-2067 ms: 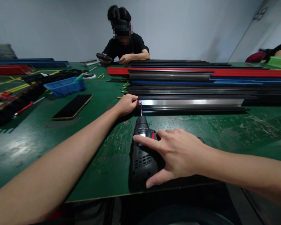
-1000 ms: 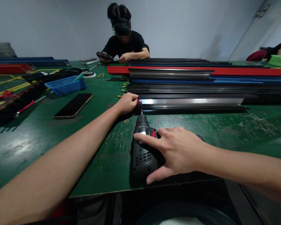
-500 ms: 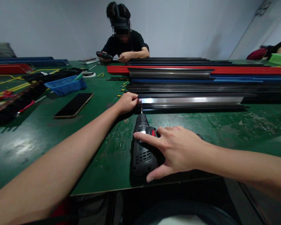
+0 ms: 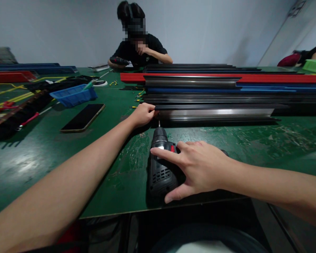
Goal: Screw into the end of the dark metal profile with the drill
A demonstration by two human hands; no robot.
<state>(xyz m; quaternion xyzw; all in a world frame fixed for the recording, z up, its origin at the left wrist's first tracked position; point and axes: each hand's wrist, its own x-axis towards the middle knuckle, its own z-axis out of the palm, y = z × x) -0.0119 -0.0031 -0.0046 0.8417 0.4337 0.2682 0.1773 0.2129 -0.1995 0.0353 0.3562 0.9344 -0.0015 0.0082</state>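
Note:
My left hand is closed on the left end of a dark metal profile with a shiny inner face. Its thumb and fingers pinch the end, partly hiding it. A black cordless drill lies on its side on the green table, bit pointing away from me at that same end. Around the drill's handle is my right hand, index finger stretched over the body and thumb at the rear. The other fingertips are hidden. Whether the bit touches the profile I cannot tell.
More black, blue and red profiles lie behind. To the left are a phone, a blue tray and a red-handled screwdriver. Across the green table, a co-worker holds another drill.
The bright light on the profile's end by the drill bit has gone out. My hands have hardly moved. The co-worker's one hand has risen toward the face.

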